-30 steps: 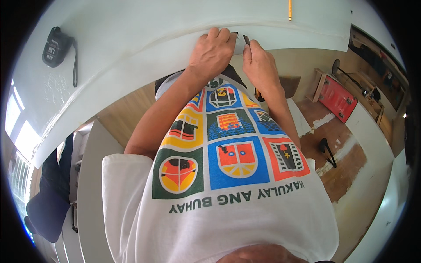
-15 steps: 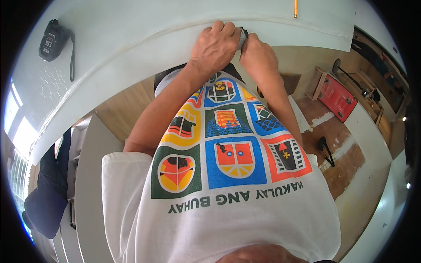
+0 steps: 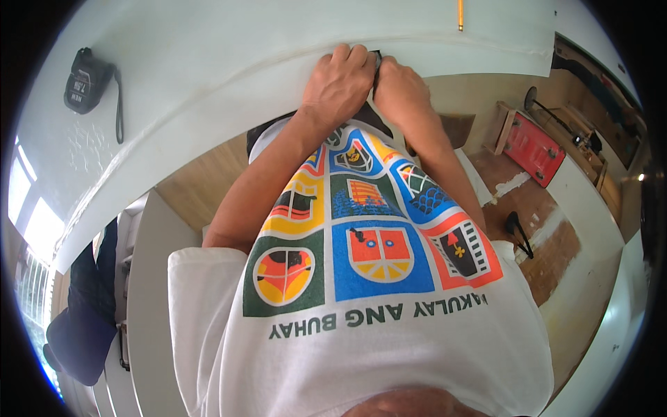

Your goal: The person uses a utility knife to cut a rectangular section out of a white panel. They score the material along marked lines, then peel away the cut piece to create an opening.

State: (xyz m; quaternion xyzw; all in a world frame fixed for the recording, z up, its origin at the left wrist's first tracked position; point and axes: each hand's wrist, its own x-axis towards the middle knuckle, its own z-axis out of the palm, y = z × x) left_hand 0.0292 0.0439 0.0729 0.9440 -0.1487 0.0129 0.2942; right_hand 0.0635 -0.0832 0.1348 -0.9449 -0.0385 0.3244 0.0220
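Side by side at the near edge of a large pale sheet (image 3: 229, 42), both my hands are closed. My left hand (image 3: 339, 83) has its fingers curled, knuckles up, over that edge. My right hand (image 3: 401, 89) is beside it, fingers bent. Between them pokes up the tip of a small grey-black object (image 3: 376, 61); my right fingers grip it, but most of it is hidden and its kind does not show. What my left fingers pinch is hidden too. A raised whitish seam runs along the sheet just beyond my knuckles.
On the pale sheet lie a black tape measure (image 3: 87, 82) with a wrist strap, far left, and a yellow pencil (image 3: 460, 15), beyond my right hand. To the right are a red panel (image 3: 533, 149) and a paint-smeared brown board (image 3: 549, 243). A dark cap (image 3: 80, 340) is at left.
The view has shifted slightly, so the sheet sits a little lower. Between my hands, the small object now shows less of its grey face. Both hands stay together at the edge.
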